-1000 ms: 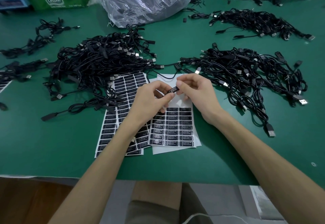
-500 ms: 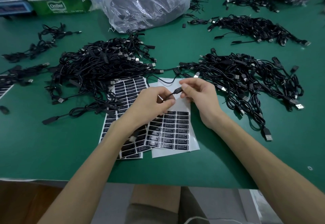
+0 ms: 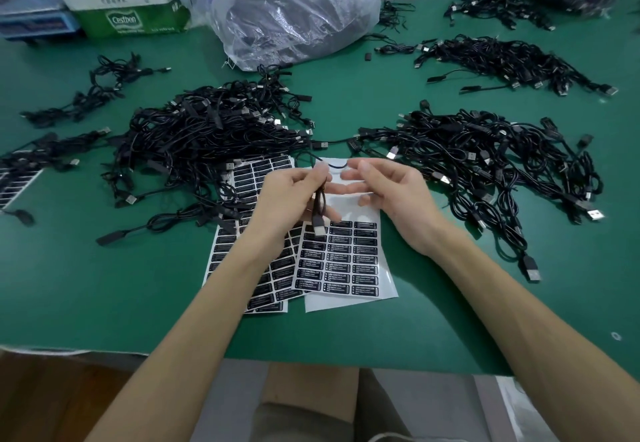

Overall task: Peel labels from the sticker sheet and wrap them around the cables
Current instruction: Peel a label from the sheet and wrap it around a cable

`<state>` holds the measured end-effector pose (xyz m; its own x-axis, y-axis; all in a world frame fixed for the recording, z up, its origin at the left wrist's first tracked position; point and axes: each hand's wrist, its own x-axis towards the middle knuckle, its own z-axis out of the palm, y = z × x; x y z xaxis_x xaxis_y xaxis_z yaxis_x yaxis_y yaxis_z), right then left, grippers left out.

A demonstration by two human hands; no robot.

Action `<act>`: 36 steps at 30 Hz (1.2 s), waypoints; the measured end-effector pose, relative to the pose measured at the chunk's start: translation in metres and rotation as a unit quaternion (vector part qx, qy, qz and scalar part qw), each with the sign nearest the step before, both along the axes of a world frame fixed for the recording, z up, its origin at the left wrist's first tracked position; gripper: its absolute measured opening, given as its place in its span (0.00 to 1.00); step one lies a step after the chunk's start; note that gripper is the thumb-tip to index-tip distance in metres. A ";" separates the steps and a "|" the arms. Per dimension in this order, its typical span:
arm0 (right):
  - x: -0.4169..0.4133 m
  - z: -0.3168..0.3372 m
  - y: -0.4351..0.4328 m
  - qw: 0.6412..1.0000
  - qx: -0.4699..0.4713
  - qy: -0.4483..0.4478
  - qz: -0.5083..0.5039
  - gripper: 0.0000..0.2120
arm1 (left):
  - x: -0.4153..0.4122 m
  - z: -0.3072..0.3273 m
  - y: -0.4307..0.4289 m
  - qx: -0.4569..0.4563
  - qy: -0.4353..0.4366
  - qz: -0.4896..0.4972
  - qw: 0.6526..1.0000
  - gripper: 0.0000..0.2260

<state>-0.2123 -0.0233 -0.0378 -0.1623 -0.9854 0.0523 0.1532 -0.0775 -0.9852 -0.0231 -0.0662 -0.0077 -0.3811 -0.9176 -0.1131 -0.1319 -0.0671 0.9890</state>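
Gripping cable (image 3: 320,199) at frame centre, your left hand (image 3: 289,199) pinches looped strand, plug (image 3: 319,229) dangling over sticker sheet (image 3: 349,263); right hand (image 3: 394,199) relaxed, empty. Cable likely light, floppy: hold near plug.

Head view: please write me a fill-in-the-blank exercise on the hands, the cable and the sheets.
The left hand grips a black ____ whose plug hangs down.
The right hand is ____ and holds nothing.
The sheets lie on a ____ table.
Missing words: cable; open; green.
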 end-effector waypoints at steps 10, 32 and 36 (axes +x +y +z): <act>0.009 0.006 0.008 0.992 -0.037 0.113 0.037 0.13 | -0.027 0.003 0.013 -0.002 0.023 0.024 0.999 0.12; -0.012 -0.007 -0.003 0.783 -0.069 0.575 -0.227 0.21 | 0.068 0.014 -0.029 -0.220 -0.524 0.190 0.801 0.09; -0.012 -0.009 -0.004 0.814 -0.118 0.537 -0.188 0.20 | 0.058 0.024 -0.021 -0.274 -0.357 0.226 0.864 0.11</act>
<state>-0.2248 -0.0273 -0.0465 -0.1862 -0.8182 0.5440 -0.8648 -0.1263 -0.4859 0.0346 -0.0873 0.0165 0.0168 -0.9447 0.3274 -0.8037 0.1820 0.5665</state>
